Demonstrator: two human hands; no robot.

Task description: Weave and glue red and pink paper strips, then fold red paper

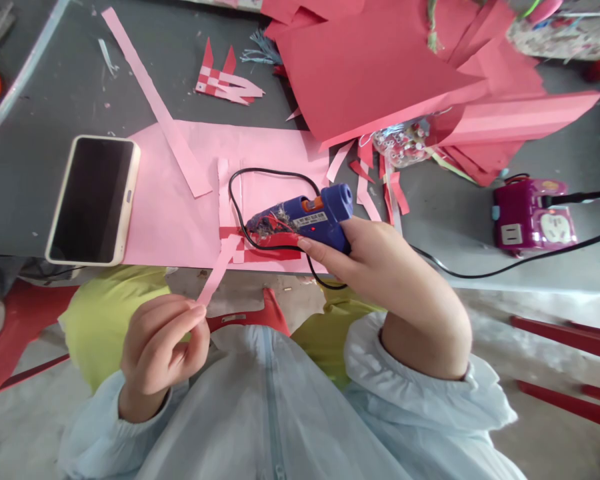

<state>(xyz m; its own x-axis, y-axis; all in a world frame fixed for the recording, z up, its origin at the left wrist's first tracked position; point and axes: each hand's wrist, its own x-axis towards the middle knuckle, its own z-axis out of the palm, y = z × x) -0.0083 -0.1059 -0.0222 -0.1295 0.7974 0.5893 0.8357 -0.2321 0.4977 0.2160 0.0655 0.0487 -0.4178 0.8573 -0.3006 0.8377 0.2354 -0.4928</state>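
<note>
My left hand (pixel 166 340) pinches the near end of a pink paper strip (pixel 217 275), below the table's front edge. The strip's other end lies on a red and pink woven paper piece (pixel 237 248). In my right hand (pixel 373 253) is a blue hot glue gun (pixel 313 220), its nozzle pointing left over the woven piece. Whether the nozzle touches the paper I cannot tell. The gun's black cord (pixel 275 171) loops around it. Beneath lies a large pink paper sheet (pixel 180 220).
A phone (pixel 93 200) rests on the left. Behind are a woven paper fish (pixel 225 80) and a long pink strip (pixel 160 107). Red paper sheets (pixel 370 67) and a bag of beads (pixel 403 143) fill the back right. At far right stands a purple power socket (pixel 533 213) with cords.
</note>
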